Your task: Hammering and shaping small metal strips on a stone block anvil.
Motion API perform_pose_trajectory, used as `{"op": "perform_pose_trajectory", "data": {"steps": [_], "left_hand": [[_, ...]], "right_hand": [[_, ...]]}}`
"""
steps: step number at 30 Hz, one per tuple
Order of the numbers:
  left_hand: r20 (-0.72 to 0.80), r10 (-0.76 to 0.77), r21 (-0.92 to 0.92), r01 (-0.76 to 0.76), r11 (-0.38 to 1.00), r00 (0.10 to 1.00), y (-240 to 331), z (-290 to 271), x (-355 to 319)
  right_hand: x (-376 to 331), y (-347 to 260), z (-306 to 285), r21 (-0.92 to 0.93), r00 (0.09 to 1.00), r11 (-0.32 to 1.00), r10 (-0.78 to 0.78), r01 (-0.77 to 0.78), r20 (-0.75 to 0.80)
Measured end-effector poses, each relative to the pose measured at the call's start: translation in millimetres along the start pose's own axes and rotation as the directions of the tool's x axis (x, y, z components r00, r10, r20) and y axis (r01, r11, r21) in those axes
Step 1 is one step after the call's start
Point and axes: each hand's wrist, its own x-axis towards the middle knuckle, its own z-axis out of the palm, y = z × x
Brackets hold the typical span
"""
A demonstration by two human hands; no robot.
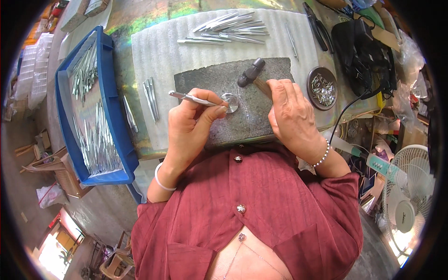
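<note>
My left hand (pixel 193 123) pinches a slim silver metal piece (pixel 184 96), pointed like a tweezer arm, with one end over a small round metal block (pixel 230 102). The block sits on a dark, worn slab (pixel 219 128). My right hand (pixel 294 109) is closed round the wooden handle of a hammer (pixel 252 73). The dark hammer head is to the right of the block and beyond it, apart from the metal piece. My fingers hide most of the handle and part of the piece's tip.
White foam sheeting (pixel 156 51) lies under the slab, with a pile of slim metal pieces (pixel 233 28) at the far side. On the left stands a blue tray (pixel 60 100) of similar pieces. To the right are a round dish (pixel 310 88) of small metal parts, pliers (pixel 318 28) and a fan (pixel 406 200).
</note>
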Motion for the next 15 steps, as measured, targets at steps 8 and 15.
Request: {"op": "perform_pose_trajectory", "data": {"steps": [8, 15], "left_hand": [[0.083, 0.103, 0.158, -0.115, 0.981, 0.991, -11, 0, 1], [-0.047, 0.119, 0.146, -0.111, 0.983, 0.992, -8, 10, 1]], "right_hand": [[0, 4, 2, 0.109, 0.998, 0.992, 0.059, -0.060, 0.016], [-1, 9, 3, 0.180, 0.998, 0.982, 0.060, -0.057, -0.010]]}}
